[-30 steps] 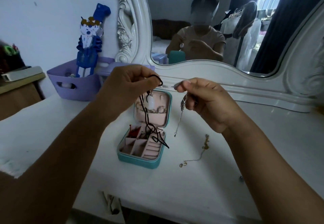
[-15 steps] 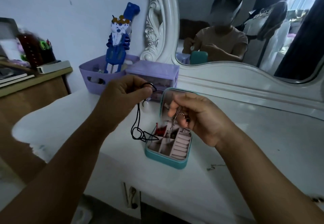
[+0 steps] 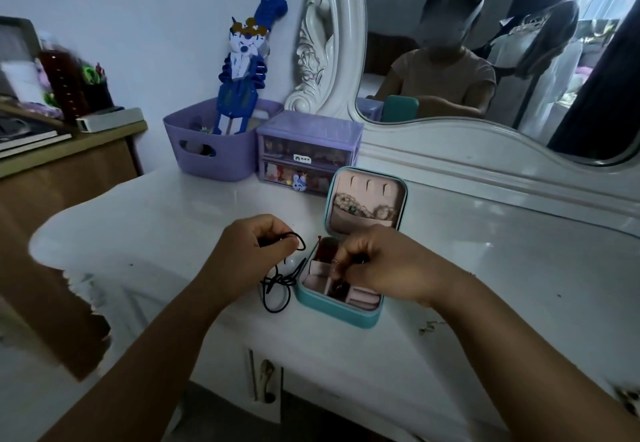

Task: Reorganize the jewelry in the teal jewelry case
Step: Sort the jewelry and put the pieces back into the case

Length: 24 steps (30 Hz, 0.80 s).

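The teal jewelry case [image 3: 334,308] lies open on the white vanity top [image 3: 166,220], its pink-lined lid [image 3: 365,199] upright with beaded pieces in the lid pocket. My left hand [image 3: 247,254] pinches a black cord necklace [image 3: 280,284], whose loops trail on the table just left of the case. My right hand [image 3: 388,265] is low over the case's pink compartments with its fingers closed on a thin silver chain, most of it hidden under the fingers. A gold chain [image 3: 429,326] lies on the table to the right of the case.
A purple basket [image 3: 211,151] with a blue toy figure [image 3: 242,71] and a small purple drawer box [image 3: 308,147] stand behind the case. A white-framed mirror [image 3: 450,137] rises at the back. A wooden desk [image 3: 65,171] with books stands to the left.
Both hands have come down from chest height. The right hand with the silver chain now sits in the case. The black cord now rests partly on the table. The camera has turned left.
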Each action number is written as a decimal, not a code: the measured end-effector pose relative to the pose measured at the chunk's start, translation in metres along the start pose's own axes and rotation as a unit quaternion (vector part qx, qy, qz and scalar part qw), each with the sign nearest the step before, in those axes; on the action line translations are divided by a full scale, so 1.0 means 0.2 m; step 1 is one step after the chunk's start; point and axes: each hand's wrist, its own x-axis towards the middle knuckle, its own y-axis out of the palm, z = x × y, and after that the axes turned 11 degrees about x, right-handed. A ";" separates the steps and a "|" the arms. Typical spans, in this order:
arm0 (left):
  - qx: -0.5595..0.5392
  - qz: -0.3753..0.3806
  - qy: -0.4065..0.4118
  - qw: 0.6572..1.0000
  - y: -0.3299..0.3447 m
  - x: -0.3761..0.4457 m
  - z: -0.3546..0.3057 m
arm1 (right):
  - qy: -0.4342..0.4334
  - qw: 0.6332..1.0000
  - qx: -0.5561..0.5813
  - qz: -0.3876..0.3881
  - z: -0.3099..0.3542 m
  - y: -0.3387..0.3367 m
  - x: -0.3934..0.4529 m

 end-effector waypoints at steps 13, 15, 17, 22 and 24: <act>-0.071 0.002 -0.007 0.997 0.00 -0.02 -0.03 | -0.095 0.991 0.000 -0.094 -0.03 -0.05 0.02; -0.092 0.004 0.003 0.996 -0.03 0.00 -0.06 | -0.093 0.985 0.051 -0.135 -0.03 -0.04 0.03; -0.107 0.011 0.022 0.994 -0.05 0.02 -0.11 | -0.088 0.977 0.129 -0.145 -0.03 -0.03 0.05; -0.151 0.042 0.077 0.985 -0.08 0.09 -0.27 | -0.107 0.940 0.307 -0.105 0.02 0.01 0.07; -0.174 0.059 0.098 0.978 -0.07 0.11 -0.32 | -0.119 0.931 0.333 -0.094 0.02 0.01 0.07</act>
